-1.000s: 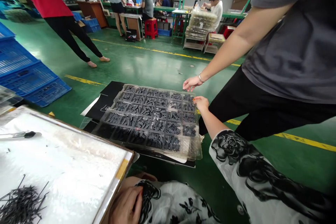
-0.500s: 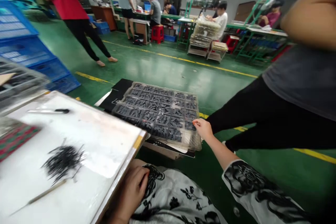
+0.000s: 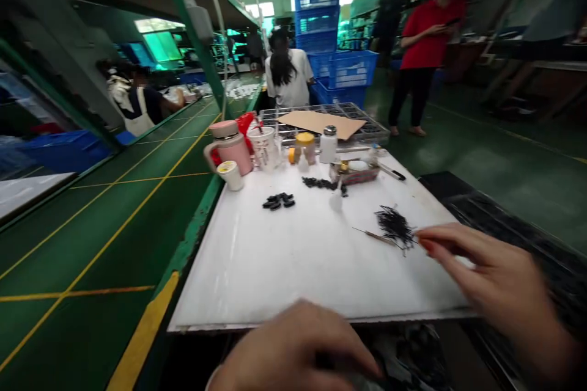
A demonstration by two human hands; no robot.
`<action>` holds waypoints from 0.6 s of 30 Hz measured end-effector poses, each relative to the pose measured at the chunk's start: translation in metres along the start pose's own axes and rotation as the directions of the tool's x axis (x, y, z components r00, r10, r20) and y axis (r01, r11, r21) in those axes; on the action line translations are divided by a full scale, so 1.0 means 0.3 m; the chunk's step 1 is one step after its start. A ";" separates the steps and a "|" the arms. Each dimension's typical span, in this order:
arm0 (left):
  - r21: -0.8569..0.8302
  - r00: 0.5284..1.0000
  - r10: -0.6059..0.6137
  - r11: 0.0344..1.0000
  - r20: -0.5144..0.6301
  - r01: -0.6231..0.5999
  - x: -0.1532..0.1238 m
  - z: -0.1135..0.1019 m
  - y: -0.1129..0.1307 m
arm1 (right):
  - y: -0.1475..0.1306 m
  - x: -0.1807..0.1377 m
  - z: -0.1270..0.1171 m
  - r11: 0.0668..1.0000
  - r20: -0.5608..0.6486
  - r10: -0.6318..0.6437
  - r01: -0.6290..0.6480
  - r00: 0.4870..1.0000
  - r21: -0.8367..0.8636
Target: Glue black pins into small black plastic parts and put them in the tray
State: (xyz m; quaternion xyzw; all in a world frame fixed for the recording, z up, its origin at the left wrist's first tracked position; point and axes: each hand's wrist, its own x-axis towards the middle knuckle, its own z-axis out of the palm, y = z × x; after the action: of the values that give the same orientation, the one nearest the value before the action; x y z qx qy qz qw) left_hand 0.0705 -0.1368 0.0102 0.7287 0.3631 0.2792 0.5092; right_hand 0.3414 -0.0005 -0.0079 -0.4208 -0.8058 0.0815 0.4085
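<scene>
My right hand [image 3: 486, 269] is over the right side of the white work board [image 3: 321, 275]. Its thumb and fingertips meet in a pinch; whatever lies between them is too small to make out. Just left of those fingertips is a loose pile of thin black strips [image 3: 395, 224]. A thin pointed tool [image 3: 380, 237] with a brownish handle lies against the pile. My left hand [image 3: 293, 348], blurred, hangs at the board's front edge, fingers loosely bent and apart, with nothing visible in them. Small black pieces [image 3: 279, 201] lie in a group at the board's left.
At the back stand a pink jug [image 3: 236, 153], a white cup [image 3: 230, 176], a white bottle [image 3: 328, 145] and a small box [image 3: 360, 174]. A dropper bottle [image 3: 337, 198] is mid-board. Dark compartment trays [image 3: 499, 208] sit at right. A green belt [image 3: 114, 220] runs left.
My view has swung left to the white board. My right hand has gone from the compartment tray to beside the black strips. My left hand has risen from my lap to the board's front edge.
</scene>
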 end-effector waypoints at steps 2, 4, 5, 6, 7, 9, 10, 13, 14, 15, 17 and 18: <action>0.216 0.960 -0.021 0.973 -0.278 0.084 -0.047 -0.128 0.011 | -0.136 0.127 0.115 0.972 0.272 -0.234 0.218 0.933 0.090; 0.457 0.851 -0.028 0.834 -0.524 0.309 -0.053 -0.255 -0.026 | -0.222 0.213 0.214 0.949 0.304 -0.315 0.306 0.899 0.078; 0.531 0.792 -0.013 0.735 -0.610 0.421 -0.043 -0.316 -0.054 | -0.245 0.242 0.254 0.957 0.236 -0.289 0.288 0.928 0.041; 0.576 0.750 -0.006 0.638 -0.661 0.512 -0.027 -0.374 -0.085 | -0.255 0.264 0.287 0.974 0.132 -0.227 0.229 0.965 0.002; 0.598 0.725 -0.019 0.550 -0.688 0.582 -0.007 -0.426 -0.115 | -0.252 0.281 0.313 0.990 0.020 -0.142 0.142 0.990 -0.024; 0.624 0.709 -0.055 0.430 -0.703 0.653 0.039 -0.510 -0.168 | -0.220 0.304 0.344 0.998 -0.122 0.033 -0.039 0.992 -0.049; 0.632 0.717 -0.073 0.418 -0.693 0.653 0.061 -0.538 -0.189 | -0.196 0.311 0.349 0.992 -0.129 0.094 -0.103 0.987 -0.068; 0.660 0.759 -0.112 0.425 -0.641 0.620 0.117 -0.567 -0.237 | -0.120 0.310 0.326 0.970 0.015 0.168 -0.163 0.986 -0.179; 0.665 0.768 -0.117 0.429 -0.630 0.611 0.128 -0.563 -0.248 | -0.100 0.301 0.306 0.963 0.076 0.180 -0.160 0.981 -0.218; 0.671 0.772 -0.114 0.426 -0.625 0.606 0.136 -0.556 -0.258 | -0.084 0.288 0.283 0.956 0.133 0.193 -0.156 0.972 -0.250; 0.686 0.775 -0.093 0.409 -0.624 0.602 0.143 -0.539 -0.274 | -0.061 0.256 0.228 0.941 0.233 0.230 -0.155 0.945 -0.299; 0.700 0.775 -0.079 0.380 -0.627 0.605 0.144 -0.532 -0.280 | -0.051 0.238 0.200 0.933 0.273 0.256 -0.163 0.927 -0.322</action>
State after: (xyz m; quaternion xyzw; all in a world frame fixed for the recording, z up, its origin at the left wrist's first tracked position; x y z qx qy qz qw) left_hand -0.0491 0.0027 -0.0156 0.6870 0.7182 0.1107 -0.0040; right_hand 0.2663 0.0557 0.0024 -0.5429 -0.8130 0.0698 0.1986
